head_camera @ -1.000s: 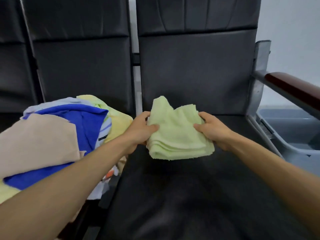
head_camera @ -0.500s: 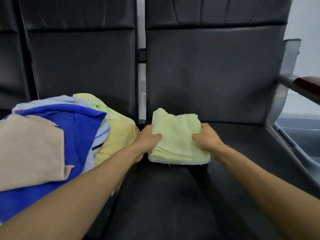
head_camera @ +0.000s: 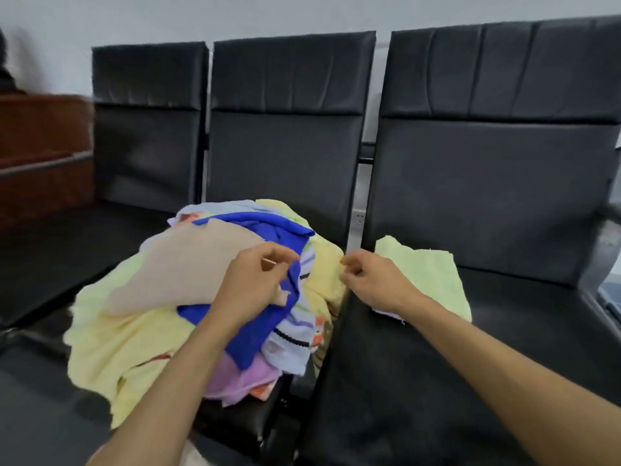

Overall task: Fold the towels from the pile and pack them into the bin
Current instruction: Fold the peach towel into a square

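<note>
A pile of towels point(head_camera: 188, 297) covers the middle seat, with a beige towel point(head_camera: 188, 270) and a blue towel point(head_camera: 255, 331) on top of yellow, striped and pink ones. My left hand point(head_camera: 255, 284) hovers over the beige and blue towels with its fingers curled; I cannot tell whether it grips cloth. My right hand point(head_camera: 373, 280) is at the pile's right edge beside a yellow towel point(head_camera: 326, 274), fingers curled and holding nothing. The folded light-green towel point(head_camera: 430, 274) lies flat on the right seat behind my right hand. A sliver of the grey bin point(head_camera: 612, 299) shows at the far right.
Three black padded seats stand in a row; the left seat point(head_camera: 67, 250) and the front of the right seat point(head_camera: 437, 381) are bare. A metal armrest post point(head_camera: 601, 257) stands between the right seat and the bin. A brown wooden bench point(head_camera: 40, 146) is at the far left.
Both hands let go of the folded green towel, which now lies on the right seat, and moved left to the pile. The camera swung left and up.
</note>
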`<action>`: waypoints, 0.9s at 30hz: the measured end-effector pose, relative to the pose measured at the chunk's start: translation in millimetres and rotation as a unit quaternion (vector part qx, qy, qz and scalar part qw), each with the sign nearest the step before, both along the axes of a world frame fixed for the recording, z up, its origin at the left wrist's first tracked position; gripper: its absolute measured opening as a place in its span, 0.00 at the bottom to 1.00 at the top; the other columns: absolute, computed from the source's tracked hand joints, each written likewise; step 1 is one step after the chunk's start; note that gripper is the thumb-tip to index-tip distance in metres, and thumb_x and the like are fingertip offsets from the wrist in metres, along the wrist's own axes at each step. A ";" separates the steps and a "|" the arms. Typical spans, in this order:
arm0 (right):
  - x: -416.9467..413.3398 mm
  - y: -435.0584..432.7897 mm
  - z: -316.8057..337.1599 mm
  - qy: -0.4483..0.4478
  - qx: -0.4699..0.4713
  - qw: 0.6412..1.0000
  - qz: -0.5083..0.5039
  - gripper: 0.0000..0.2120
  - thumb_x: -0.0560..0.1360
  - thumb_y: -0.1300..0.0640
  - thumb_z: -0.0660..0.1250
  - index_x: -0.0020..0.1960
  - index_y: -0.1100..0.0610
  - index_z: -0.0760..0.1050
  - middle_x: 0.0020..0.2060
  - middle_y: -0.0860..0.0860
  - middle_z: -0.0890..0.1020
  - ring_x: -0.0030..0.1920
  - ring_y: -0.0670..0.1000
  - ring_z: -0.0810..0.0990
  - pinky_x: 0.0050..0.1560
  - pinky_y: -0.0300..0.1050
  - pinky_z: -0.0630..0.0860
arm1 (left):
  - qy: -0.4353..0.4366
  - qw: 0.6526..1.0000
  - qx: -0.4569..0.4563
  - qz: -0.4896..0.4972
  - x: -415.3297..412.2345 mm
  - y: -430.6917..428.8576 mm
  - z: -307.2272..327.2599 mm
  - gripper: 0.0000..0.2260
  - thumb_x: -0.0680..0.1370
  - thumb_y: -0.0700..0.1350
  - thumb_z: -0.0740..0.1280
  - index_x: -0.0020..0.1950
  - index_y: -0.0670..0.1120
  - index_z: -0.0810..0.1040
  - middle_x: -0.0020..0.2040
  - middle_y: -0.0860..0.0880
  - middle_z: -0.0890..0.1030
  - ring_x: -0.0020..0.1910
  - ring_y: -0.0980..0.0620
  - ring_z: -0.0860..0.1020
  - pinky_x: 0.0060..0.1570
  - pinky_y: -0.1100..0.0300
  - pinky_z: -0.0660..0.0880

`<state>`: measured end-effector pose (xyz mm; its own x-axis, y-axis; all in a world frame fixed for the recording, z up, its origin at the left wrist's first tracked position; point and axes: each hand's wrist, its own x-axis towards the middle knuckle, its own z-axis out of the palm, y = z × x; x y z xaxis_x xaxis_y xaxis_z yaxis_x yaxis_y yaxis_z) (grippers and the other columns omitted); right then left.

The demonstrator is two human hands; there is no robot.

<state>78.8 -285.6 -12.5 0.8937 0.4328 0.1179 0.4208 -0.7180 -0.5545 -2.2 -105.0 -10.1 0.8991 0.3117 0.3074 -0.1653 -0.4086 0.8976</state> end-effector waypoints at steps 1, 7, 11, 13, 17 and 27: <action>-8.5 13.0 2.8 -0.004 -0.015 1.000 0.020 0.16 0.79 0.53 0.62 0.65 0.56 0.72 0.57 0.52 0.80 0.55 0.51 0.78 0.50 0.39 0.70 | -0.020 0.998 0.050 0.042 -5.6 14.8 0.0 0.16 0.77 0.35 0.63 0.43 0.56 0.81 0.42 0.59 0.82 0.40 0.60 0.78 0.45 0.64 0.74; -20.3 84.8 -10.3 0.007 -0.081 0.996 0.046 0.15 0.78 0.47 0.62 0.53 0.60 0.74 0.45 0.55 0.80 0.46 0.55 0.77 0.45 0.49 0.74 | 0.229 0.890 0.376 0.121 -13.5 74.6 -16.6 0.17 0.78 0.46 0.64 0.66 0.56 0.72 0.65 0.47 0.69 0.65 0.45 0.65 0.62 0.53 0.62; -9.1 107.7 -26.9 -0.055 -0.108 0.993 -0.011 0.14 0.73 0.46 0.65 0.36 0.54 0.66 0.31 0.49 0.71 0.37 0.53 0.74 0.31 0.44 0.64 | 0.222 0.882 0.402 0.108 -7.3 74.7 -22.0 0.16 0.77 0.49 0.67 0.64 0.55 0.72 0.61 0.50 0.71 0.63 0.48 0.69 0.58 0.52 0.61; -5.5 113.7 -32.6 -0.082 -0.080 0.993 -0.030 0.13 0.72 0.51 0.66 0.33 0.55 0.68 0.29 0.50 0.72 0.36 0.54 0.75 0.30 0.44 0.65 | 0.196 0.886 0.402 0.123 -5.6 71.8 -20.3 0.10 0.77 0.48 0.67 0.58 0.54 0.75 0.55 0.52 0.74 0.58 0.50 0.73 0.54 0.54 0.60; -4.3 105.5 -25.1 -0.095 0.048 0.994 -0.011 0.04 0.74 0.57 0.66 0.41 0.57 0.77 0.35 0.49 0.79 0.39 0.51 0.78 0.37 0.45 0.75 | 0.114 0.899 0.391 0.161 -3.1 64.5 -16.8 0.02 0.79 0.46 0.65 0.48 0.53 0.75 0.47 0.54 0.77 0.46 0.52 0.73 0.49 0.57 0.61; -27.9 -0.1 42.9 -0.106 0.366 0.923 -0.049 0.02 0.75 0.57 0.67 0.44 0.52 0.78 0.36 0.44 0.81 0.38 0.45 0.79 0.40 0.45 0.77 | -0.114 0.992 0.041 0.036 10.9 -48.6 9.3 0.04 0.76 0.43 0.70 0.44 0.50 0.77 0.40 0.54 0.80 0.40 0.58 0.77 0.40 0.72 0.71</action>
